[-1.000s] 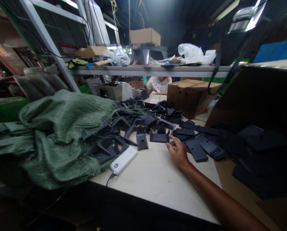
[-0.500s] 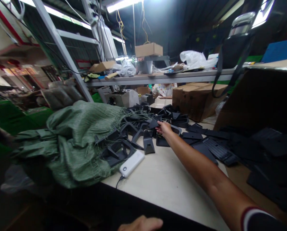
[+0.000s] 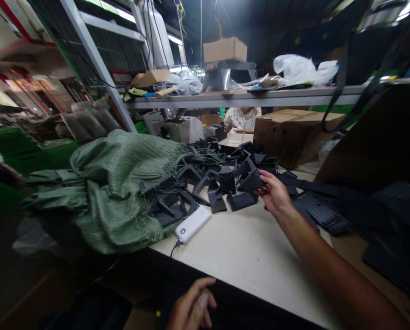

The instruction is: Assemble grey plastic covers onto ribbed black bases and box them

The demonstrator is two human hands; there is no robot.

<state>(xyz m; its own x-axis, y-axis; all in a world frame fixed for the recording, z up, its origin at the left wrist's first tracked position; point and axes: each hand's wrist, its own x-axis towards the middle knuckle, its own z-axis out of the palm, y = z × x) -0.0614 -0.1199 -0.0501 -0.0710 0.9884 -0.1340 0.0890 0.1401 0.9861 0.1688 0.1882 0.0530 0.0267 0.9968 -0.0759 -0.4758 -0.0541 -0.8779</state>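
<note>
Along the cream bench (image 3: 253,256), past a heap of black plastic brackets (image 3: 205,183), the right hand (image 3: 275,192) pinches one bracket (image 3: 250,180) in its fingers (image 3: 264,179); the left hand (image 3: 191,305) hangs half-curled, empty, by the bench edge

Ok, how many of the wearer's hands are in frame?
2. The right hand holds a black plastic piece over the table; the left hand is at the view's bottom edge, below the table.
</note>
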